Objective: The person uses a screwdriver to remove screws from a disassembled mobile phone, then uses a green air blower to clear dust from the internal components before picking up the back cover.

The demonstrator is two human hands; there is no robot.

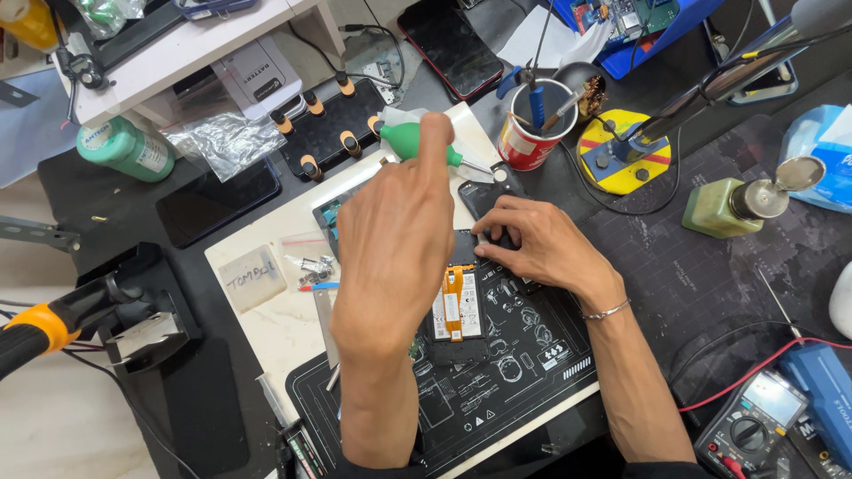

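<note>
Fingers: the left hand (395, 239) is wrapped around a green blower (410, 140), thumb on top of the bulb, clamped on it; the right hand's (541, 244) fingertips (486, 251) are pressed flat, close together, on the top edge of the phone (461, 306), holding it down rather than gripping it.
Phone: opened, back off, lying on the black mat (532, 355); its battery with an orange strip faces up. All places below are told from this phone.
Blower: above the phone and a little left, lifted off the table, its thin nozzle pointing right, toward the phone's top end.
Doing it well: as I judge it, the nozzle should stay aimed at the top end just beside the right fingertips without touching the board, and the squeezes should be short, so dust goes away from the open body.
Hold-down: the right fingertips should bear on the frame edge only, off the battery strip; the phone looks light and could slide on the mat.
Screws: a small heap (312, 269) lies left of the phone on the white pad; air sent that way could scatter them.
Cup: a red tool cup (531, 133) stands above and right of the phone, near the nozzle's line.
Multimeter: lower right of the phone (754, 430), well apart.
</note>
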